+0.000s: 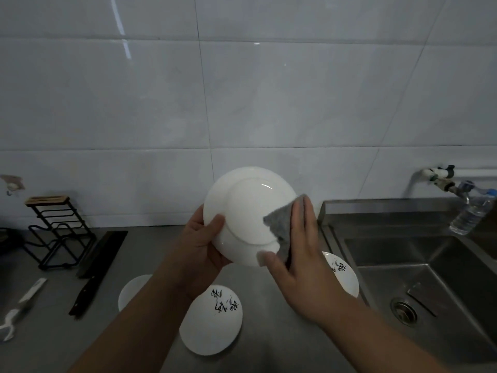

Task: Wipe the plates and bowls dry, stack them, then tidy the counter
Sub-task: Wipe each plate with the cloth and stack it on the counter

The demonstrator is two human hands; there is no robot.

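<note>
Plate [250,214] is held above the counter [150,251], underside toward you. Left hand [199,238] grips the left rim, thumb on the back. Right hand [295,238] presses the cloth [279,224] flat-fingered on the right rim. Rotate the plate and wipe the foot ring too.

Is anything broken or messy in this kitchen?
Nothing looks broken or spilled. A black knife lies loose on the counter beside the wire rack, and a plastic bottle leans by the sink.

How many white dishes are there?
4. One plate in the left hand; three on the counter: left dish, middle dish, right dish beside the sink. Others may be hidden.
</note>
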